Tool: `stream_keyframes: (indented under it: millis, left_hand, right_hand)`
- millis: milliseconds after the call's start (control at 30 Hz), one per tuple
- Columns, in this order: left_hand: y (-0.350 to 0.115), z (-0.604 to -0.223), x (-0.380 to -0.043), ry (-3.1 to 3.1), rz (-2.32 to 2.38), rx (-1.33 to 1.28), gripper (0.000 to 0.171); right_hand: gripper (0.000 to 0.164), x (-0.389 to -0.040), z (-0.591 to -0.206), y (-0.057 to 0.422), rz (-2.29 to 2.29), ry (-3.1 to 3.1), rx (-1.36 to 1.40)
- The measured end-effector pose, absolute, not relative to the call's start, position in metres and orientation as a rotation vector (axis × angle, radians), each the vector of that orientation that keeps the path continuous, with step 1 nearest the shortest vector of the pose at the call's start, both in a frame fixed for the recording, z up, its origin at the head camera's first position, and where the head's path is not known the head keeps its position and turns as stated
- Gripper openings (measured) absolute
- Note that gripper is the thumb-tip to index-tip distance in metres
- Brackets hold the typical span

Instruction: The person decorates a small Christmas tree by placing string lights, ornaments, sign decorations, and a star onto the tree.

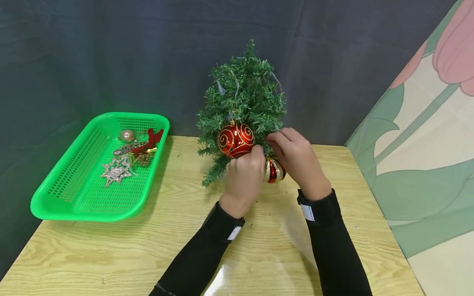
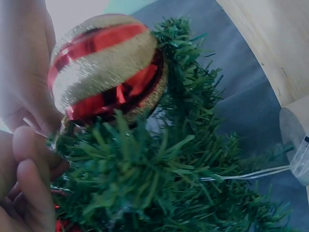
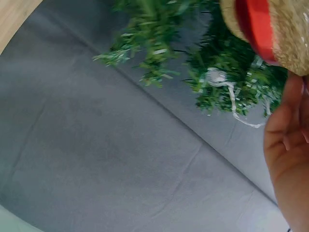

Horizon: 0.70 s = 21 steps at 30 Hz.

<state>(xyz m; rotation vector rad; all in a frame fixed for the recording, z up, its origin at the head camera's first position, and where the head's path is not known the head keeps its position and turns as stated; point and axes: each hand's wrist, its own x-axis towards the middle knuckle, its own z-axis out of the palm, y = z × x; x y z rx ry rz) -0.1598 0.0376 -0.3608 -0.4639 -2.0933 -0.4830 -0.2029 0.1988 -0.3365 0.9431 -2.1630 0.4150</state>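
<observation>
Nearest, two black sleeves [image 1: 338, 250] reach in over the bench [image 1: 111, 259] to the lower front of a small tree, where the work in hand looks like hanging a striped ball [image 1: 274, 172]. The left hand [image 1: 242, 181] has its fingers curled in just left of that ball; the right hand [image 1: 296, 158] bends its fingers inward above and to the right of it. Both sets of fingers meet the greenery close to the ball's cap, but what lies between the tips is hidden, so I cannot tell whether either is clamped on the loop. To do this well, I would steady the branch with one hand and work the loop well back along it with the other, then let the weight settle slowly, keeping knuckles off the red ball [image 1: 235, 139], which hangs just above the left hand. The thin wire [image 3: 234, 99] among the needles looks easy to snag, so fingers should pass around it. The tree [image 1: 252, 94] stands by the far edge of the bench; the green basket [image 1: 85, 216], holding a silver snowflake [image 1: 116, 169] among other ornaments, fills the far left corner. A dark curtain [image 1: 148, 53] hangs behind.
</observation>
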Motion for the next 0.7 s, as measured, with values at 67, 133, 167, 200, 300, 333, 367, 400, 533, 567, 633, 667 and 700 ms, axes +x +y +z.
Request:
stream_keyframes:
  millis: [67, 133, 167, 200, 300, 333, 367, 400, 533, 567, 633, 667, 700]
  left_hand:
    - [0.038, -0.362, -0.162, -2.115, -0.481, -0.462, 0.032]
    - [0.038, -0.364, -0.164, -2.128, -0.479, -0.463, 0.031]
    - [0.038, -0.364, -0.164, -2.133, -0.474, -0.464, 0.029]
    - [0.039, -0.365, -0.164, -2.138, -0.467, -0.463, 0.027]
    - [0.040, -0.366, -0.165, -2.148, -0.452, -0.462, 0.025]
    - [0.041, -0.366, -0.165, -2.152, -0.450, -0.461, 0.025]
    - [0.041, -0.367, -0.165, -2.157, -0.446, -0.459, 0.026]
    - [0.041, -0.367, -0.165, -2.161, -0.444, -0.457, 0.025]
    - [0.039, -0.368, -0.162, -2.176, -0.442, -0.475, 0.016]
    - [0.038, -0.369, -0.161, -2.170, -0.448, -0.489, 0.014]
    - [0.034, -0.370, -0.157, -2.139, -0.472, -0.533, 0.015]
    - [0.032, -0.370, -0.154, -2.116, -0.495, -0.563, 0.017]
    - [0.028, -0.372, -0.151, -2.089, -0.526, -0.598, 0.017]
  right_hand:
    - [0.012, -0.204, -0.340, 0.199, 0.347, -2.150, 0.940]
    - [0.015, -0.205, -0.344, 0.200, 0.286, -2.140, 0.935]
    - [0.015, -0.206, -0.346, 0.200, 0.256, -2.134, 0.931]
    - [0.016, -0.206, -0.348, 0.200, 0.242, -2.130, 0.929]
    - [0.018, -0.207, -0.353, 0.199, 0.262, -2.141, 0.931]
    - [0.020, -0.208, -0.354, 0.199, 0.296, -2.153, 0.932]
    - [0.022, -0.208, -0.356, 0.199, 0.340, -2.169, 0.930]
    - [0.024, -0.208, -0.357, 0.198, 0.390, -2.188, 0.927]
    - [0.024, -0.207, -0.359, 0.197, 0.578, -2.260, 0.872]
    - [0.024, -0.206, -0.359, 0.197, 0.622, -2.273, 0.860]
    - [0.024, -0.204, -0.358, 0.198, 0.710, -2.289, 0.841]
    - [0.025, -0.203, -0.358, 0.200, 0.763, -2.294, 0.828]
    - [0.025, -0.201, -0.357, 0.202, 0.834, -2.291, 0.816]
